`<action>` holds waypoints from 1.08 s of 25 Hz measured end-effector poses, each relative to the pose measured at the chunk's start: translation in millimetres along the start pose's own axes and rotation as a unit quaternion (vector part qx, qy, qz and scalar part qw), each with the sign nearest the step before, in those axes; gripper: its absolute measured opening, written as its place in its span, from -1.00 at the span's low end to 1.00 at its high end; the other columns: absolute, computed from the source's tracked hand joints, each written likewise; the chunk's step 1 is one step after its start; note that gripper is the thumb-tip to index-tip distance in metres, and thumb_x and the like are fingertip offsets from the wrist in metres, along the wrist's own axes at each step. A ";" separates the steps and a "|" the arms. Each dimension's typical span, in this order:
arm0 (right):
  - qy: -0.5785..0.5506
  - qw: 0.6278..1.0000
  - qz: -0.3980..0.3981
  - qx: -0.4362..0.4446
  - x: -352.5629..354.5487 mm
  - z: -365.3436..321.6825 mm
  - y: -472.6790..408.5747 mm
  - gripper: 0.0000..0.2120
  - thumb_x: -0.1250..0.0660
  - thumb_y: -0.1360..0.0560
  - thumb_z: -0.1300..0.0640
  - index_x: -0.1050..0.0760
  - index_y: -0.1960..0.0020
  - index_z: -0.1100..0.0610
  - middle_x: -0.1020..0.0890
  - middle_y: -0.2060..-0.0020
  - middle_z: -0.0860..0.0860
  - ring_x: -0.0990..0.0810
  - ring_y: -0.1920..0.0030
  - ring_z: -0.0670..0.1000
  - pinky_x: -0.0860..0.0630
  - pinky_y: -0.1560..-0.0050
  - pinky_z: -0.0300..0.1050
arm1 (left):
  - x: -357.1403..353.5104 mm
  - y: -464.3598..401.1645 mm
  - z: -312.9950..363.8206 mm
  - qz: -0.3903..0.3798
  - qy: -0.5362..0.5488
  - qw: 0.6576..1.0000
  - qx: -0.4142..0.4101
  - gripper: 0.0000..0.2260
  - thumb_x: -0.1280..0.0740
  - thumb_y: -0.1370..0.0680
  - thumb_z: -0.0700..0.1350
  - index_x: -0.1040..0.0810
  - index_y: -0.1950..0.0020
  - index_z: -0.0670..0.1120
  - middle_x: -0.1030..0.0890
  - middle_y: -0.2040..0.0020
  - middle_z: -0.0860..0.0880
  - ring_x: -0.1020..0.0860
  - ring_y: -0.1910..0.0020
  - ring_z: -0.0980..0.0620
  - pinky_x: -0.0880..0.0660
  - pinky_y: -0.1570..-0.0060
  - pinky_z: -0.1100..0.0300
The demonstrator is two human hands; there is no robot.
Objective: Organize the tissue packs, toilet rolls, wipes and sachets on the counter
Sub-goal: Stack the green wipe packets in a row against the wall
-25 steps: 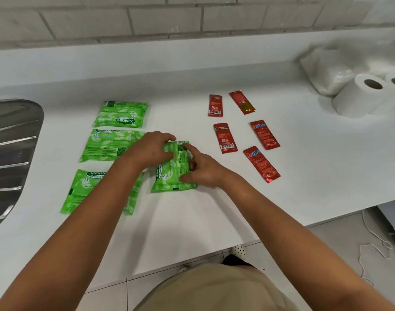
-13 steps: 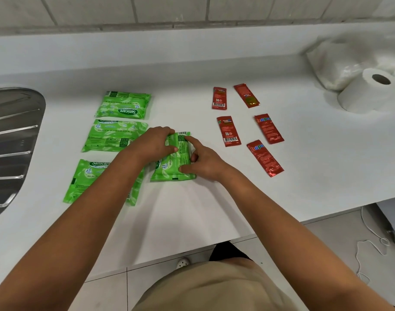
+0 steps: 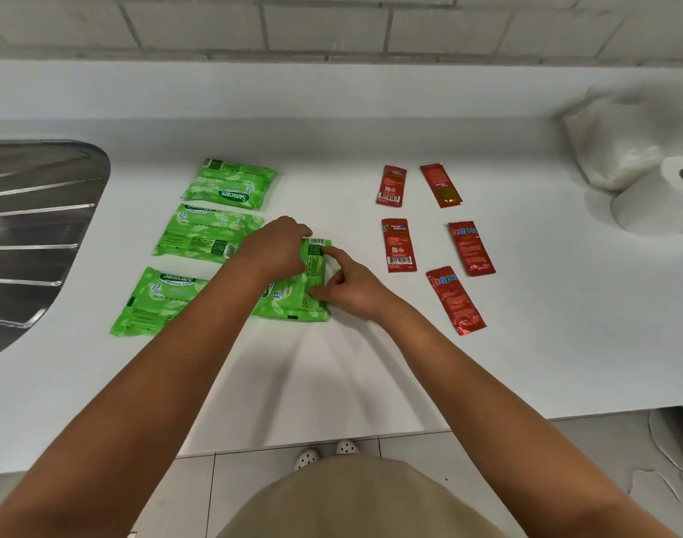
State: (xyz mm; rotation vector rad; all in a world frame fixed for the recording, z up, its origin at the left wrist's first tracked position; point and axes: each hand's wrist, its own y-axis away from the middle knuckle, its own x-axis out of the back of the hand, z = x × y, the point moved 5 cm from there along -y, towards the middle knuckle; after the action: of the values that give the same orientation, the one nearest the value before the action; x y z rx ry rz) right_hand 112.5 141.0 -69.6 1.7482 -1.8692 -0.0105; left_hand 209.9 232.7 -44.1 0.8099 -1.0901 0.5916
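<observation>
Left hand (image 3: pixel 274 246) and right hand (image 3: pixel 345 286) extended (fingers curled, pinching)

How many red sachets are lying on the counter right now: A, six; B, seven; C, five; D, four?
C: five red sachets lie flat on the white counter, right of both hands, in two loose columns: two at the back, two in the middle and one nearest the front edge.

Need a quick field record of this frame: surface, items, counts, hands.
surface: white counter
wipes: four green plastic wipe packs; three in a left column, fourth under the hands
sachets: five red foil sachets, in two columns
rolls: white toilet roll, far right
left hand: rests on fourth pack
right hand: pinches fourth pack's right edge
</observation>
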 end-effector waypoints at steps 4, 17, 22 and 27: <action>-0.057 0.997 -0.045 -0.028 8.5 4.5 2.2 -0.46 -0.36 -0.47 0.19 -0.28 -0.40 0.11 -0.51 0.25 -0.02 -0.50 0.22 -0.02 -0.42 0.21 -0.18 | 7.3 7.0 1.2 0.035 0.067 0.996 0.035 -0.55 -0.36 -0.49 -0.02 -0.40 -0.37 0.02 -0.41 -0.36 -0.07 -0.41 -0.30 -0.07 -0.39 -0.19 0.06; -0.034 0.998 0.022 0.039 45.5 -24.3 -17.3 -0.67 -0.32 -0.49 0.18 -0.44 -0.25 0.13 -0.54 0.06 -0.02 -0.51 0.14 -0.07 -0.42 0.22 -0.28 | 34.0 4.5 -10.7 0.089 0.141 0.984 0.056 -0.65 -0.36 -0.50 -0.02 -0.49 -0.28 0.00 -0.55 -0.19 0.02 -0.49 0.07 0.05 -0.45 -0.06 0.12; -0.027 0.997 0.045 0.049 40.7 -41.8 -34.9 -0.69 -0.34 -0.49 0.15 -0.45 -0.22 0.12 -0.54 -0.01 0.02 -0.52 0.12 -0.04 -0.39 0.28 -0.35 | 53.5 -5.8 -33.3 0.102 0.150 0.982 0.046 -0.67 -0.37 -0.49 -0.02 -0.50 -0.26 0.02 -0.56 -0.16 0.04 -0.48 0.08 0.06 -0.44 -0.06 0.11; -0.041 0.994 0.079 0.059 33.3 -63.2 -60.9 -0.71 -0.34 -0.48 0.19 -0.47 -0.19 0.14 -0.53 0.01 0.03 -0.55 0.18 0.00 -0.41 0.40 -0.41 | 70.4 -16.1 -69.3 0.116 0.161 0.978 0.062 -0.68 -0.38 -0.48 -0.03 -0.53 -0.24 0.03 -0.56 -0.17 0.03 -0.52 -0.08 0.02 -0.39 -0.03 0.21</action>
State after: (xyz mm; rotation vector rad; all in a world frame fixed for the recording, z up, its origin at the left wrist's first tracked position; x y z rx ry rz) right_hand 194.5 125.1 -26.9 1.6951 -2.1023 0.0924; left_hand 284.7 281.8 0.8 0.6695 -0.8595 0.9614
